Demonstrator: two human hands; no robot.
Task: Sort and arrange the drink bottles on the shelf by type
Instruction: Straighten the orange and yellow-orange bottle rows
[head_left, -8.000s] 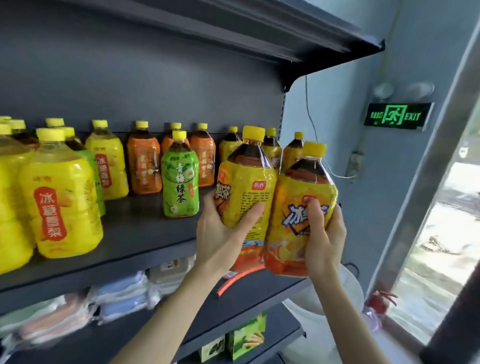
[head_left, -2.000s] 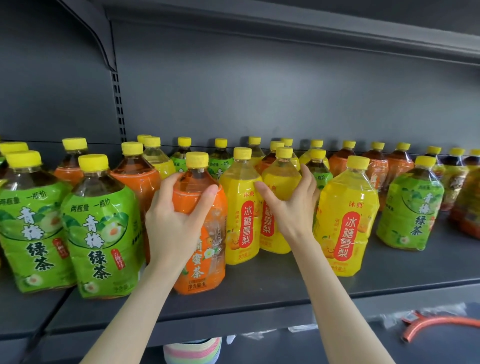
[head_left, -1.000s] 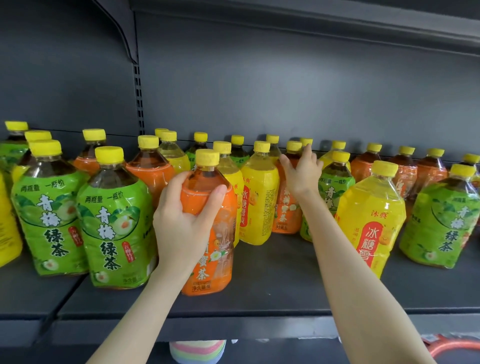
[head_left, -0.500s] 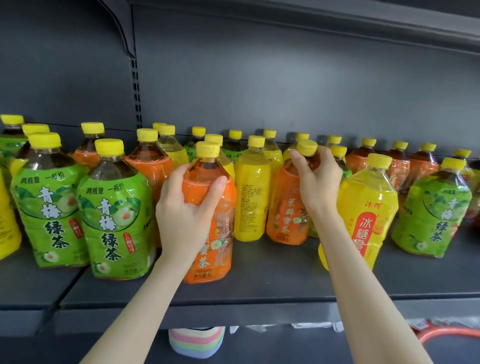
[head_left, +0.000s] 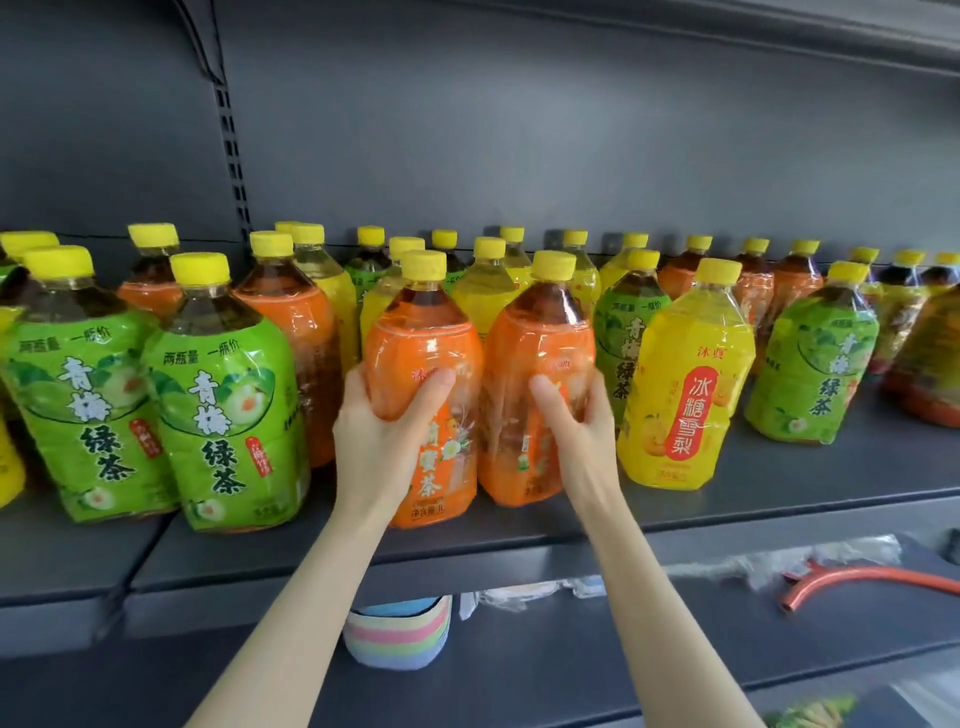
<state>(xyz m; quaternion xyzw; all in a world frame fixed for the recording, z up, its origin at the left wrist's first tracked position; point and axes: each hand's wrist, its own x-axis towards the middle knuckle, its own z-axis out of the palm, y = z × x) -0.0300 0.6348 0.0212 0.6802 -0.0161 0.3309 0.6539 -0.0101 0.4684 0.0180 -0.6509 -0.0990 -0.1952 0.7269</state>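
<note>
Dark grey steel panelling backs the shelf (head_left: 779, 483), which is crowded with yellow-capped drink bottles in green, orange and yellow wrappers. Near the front edge the left hand (head_left: 384, 436) grips one orange bottle (head_left: 423, 332) around its middle, and the right hand (head_left: 576, 431) grips a second orange bottle (head_left: 540, 332) just beside it. Both stand upright, side by side. Whether either base is lifted clear of the shelf is hard to tell from this angle.

The sorting looks only partly done. Two green tea bottles (head_left: 218, 395) already stand together at the front left, and a third orange bottle (head_left: 296, 332) sits just behind and left of the held pair, a likely spot to group them. Much remains mixed: a yellow bottle (head_left: 685, 374) stands at the right hand's side with a green bottle (head_left: 623, 332) behind it, another green bottle (head_left: 815, 364) lies further right, and the back row alternates colours along its length.

Space is tight, so neighbours probably have to shift before the pair can slot in. Below, a lower shelf carries a stack of pastel bowls (head_left: 397, 636) and an orange hooked tool (head_left: 872, 574).
</note>
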